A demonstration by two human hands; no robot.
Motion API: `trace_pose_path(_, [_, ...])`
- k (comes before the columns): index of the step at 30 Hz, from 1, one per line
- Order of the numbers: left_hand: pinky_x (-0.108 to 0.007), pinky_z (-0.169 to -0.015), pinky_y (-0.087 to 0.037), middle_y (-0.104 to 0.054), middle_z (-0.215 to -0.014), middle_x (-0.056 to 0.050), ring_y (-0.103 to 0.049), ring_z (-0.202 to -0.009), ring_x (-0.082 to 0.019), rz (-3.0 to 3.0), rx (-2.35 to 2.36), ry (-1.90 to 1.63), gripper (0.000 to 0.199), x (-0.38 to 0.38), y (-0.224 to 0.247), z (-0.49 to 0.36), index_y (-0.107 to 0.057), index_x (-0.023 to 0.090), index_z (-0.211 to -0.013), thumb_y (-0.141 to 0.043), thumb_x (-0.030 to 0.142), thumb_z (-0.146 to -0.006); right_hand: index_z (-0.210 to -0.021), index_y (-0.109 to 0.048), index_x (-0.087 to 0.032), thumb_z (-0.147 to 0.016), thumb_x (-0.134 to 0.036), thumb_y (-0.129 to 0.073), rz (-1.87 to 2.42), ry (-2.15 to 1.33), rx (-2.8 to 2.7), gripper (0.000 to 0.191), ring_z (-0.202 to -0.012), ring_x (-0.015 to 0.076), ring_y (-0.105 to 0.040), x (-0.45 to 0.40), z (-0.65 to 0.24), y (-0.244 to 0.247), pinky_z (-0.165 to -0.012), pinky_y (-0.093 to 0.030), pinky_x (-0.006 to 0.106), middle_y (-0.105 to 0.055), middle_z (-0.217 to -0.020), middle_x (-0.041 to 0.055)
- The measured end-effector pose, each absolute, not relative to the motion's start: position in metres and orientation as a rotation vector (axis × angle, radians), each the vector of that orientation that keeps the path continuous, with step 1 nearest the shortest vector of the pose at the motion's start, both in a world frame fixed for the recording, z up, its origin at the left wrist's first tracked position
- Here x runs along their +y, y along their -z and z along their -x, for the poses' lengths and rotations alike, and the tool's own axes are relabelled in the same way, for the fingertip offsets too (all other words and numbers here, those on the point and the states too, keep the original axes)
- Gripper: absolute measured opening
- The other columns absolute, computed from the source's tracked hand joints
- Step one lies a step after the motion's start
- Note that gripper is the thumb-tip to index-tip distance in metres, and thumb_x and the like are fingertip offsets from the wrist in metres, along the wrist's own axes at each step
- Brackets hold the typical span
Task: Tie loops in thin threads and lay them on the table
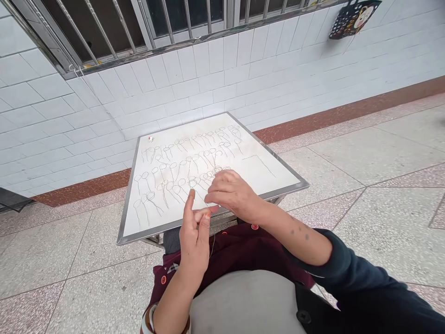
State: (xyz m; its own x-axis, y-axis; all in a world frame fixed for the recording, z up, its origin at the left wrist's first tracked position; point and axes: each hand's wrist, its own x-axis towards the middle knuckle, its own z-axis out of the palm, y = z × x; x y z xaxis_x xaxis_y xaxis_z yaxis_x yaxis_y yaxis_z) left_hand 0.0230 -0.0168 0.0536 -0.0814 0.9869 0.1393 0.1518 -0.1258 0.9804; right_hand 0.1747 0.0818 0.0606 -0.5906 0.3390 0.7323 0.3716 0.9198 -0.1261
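Both my hands are over the near edge of a white table with a grey metal rim. My left hand pinches a thin thread or wire between thumb and a finger, with another finger raised. The thread hangs down below the hand. Just to the right, my right hand is closed, its fingers bent together near the left fingertips; what it holds is too small to make out. Rows of thin looped wire pieces lie across the tabletop beyond my hands.
A small white and red object sits at the table's far left corner. Behind stands a white tiled wall with a barred window. A dark patterned basket hangs at upper right. Speckled floor tiles surround the table.
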Motion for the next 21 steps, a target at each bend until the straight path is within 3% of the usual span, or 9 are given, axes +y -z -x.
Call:
trace_pose_path(7, [-0.024,-0.068,-0.043,-0.073,-0.090,-0.004,-0.057,-0.071,-0.011,-1.044,1.141,-1.431,0.058,-0.008,-0.047,-0.024,-0.038,0.024,-0.142,-0.060,0.031,-0.089,-0.103,-0.063,-0.024,-0.094,-0.023,-0.054,0.553,-0.037,-2.066,0.012,-0.099,0.0189,-0.056,0.071,-0.173,-0.060,-0.090,-0.041,0.038,-0.069,-0.099,0.0043])
trace_pose_path(9, [-0.024,-0.068,-0.044,-0.072,-0.091,-0.004,-0.056,-0.071,-0.011,-1.017,1.128,-1.494,0.057,-0.008,-0.047,-0.023,-0.038,0.024,-0.142,-0.060,0.029,-0.089,-0.104,-0.060,-0.021,-0.093,-0.027,-0.056,0.668,-0.193,-1.970,0.013,-0.093,0.0188,-0.059,0.060,-0.172,-0.050,-0.083,-0.046,0.035,-0.068,-0.096,0.0066])
trace_pose_path(12, [-0.025,-0.070,-0.047,-0.072,-0.091,-0.003,-0.060,-0.073,-0.012,-1.001,1.128,-1.540,0.058,-0.007,-0.049,-0.021,-0.038,0.025,-0.142,-0.060,0.029,-0.088,-0.110,-0.052,-0.021,-0.087,-0.035,-0.064,0.803,-0.598,-1.955,0.030,-0.084,0.0168,-0.063,0.043,-0.166,-0.030,-0.071,-0.052,0.030,-0.067,-0.096,0.0059])
trace_pose_path(17, [-0.026,-0.073,-0.048,-0.072,-0.086,-0.003,-0.063,-0.083,-0.015,-1.077,1.265,-1.523,0.061,-0.008,-0.048,-0.020,-0.039,0.025,-0.142,-0.062,0.032,-0.087,-0.107,-0.055,-0.023,-0.097,-0.028,-0.045,0.877,-0.921,-1.821,0.015,-0.057,0.0092,-0.059,0.032,-0.155,-0.012,-0.057,-0.051,0.023,-0.066,-0.083,-0.0003])
trace_pose_path(21, [-0.030,-0.084,-0.047,-0.067,-0.088,-0.001,-0.063,-0.093,-0.016,-1.202,1.380,-1.596,0.059,-0.013,-0.047,-0.015,-0.039,0.028,-0.142,-0.062,0.031,-0.087,-0.103,-0.060,-0.022,-0.095,-0.033,-0.047,0.854,-1.131,-1.625,0.020,-0.054,0.0074,-0.054,0.036,-0.156,-0.017,-0.050,-0.048,0.021,-0.059,-0.080,-0.0002])
